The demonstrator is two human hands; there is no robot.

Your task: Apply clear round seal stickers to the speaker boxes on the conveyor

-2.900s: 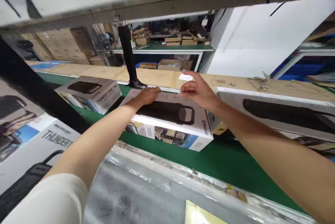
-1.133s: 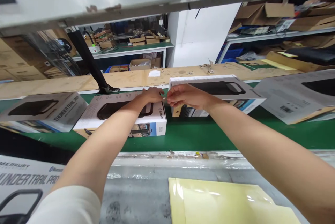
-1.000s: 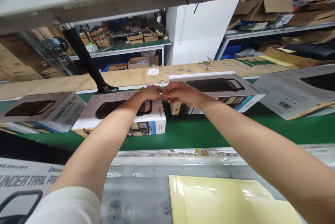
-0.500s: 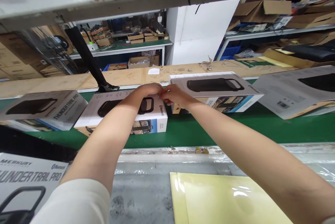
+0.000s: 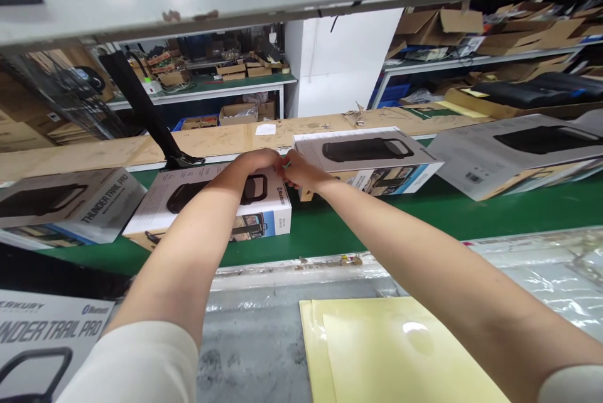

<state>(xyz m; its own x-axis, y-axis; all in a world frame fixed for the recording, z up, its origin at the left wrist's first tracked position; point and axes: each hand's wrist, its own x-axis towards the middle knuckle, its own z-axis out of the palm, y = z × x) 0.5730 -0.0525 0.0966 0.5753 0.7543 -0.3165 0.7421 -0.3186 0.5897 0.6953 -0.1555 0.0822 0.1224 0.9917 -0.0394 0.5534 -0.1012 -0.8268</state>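
Note:
A white speaker box printed with a black speaker lies on the green conveyor belt in front of me. My left hand rests curled over the box's far right corner. My right hand is pinched together at that same corner, fingertips touching the left hand. What the right fingers pinch is too small to make out. Both arms stretch forward over the bench edge.
More speaker boxes lie on the belt: one at the left, one behind my hands, one at the right. Yellow sheets lie on the near bench. A black post stands behind the belt. Another box sits near left.
My right hand has come down from above the box and closed in against the left hand at the box's right corner. The boxes have shifted leftward in view.

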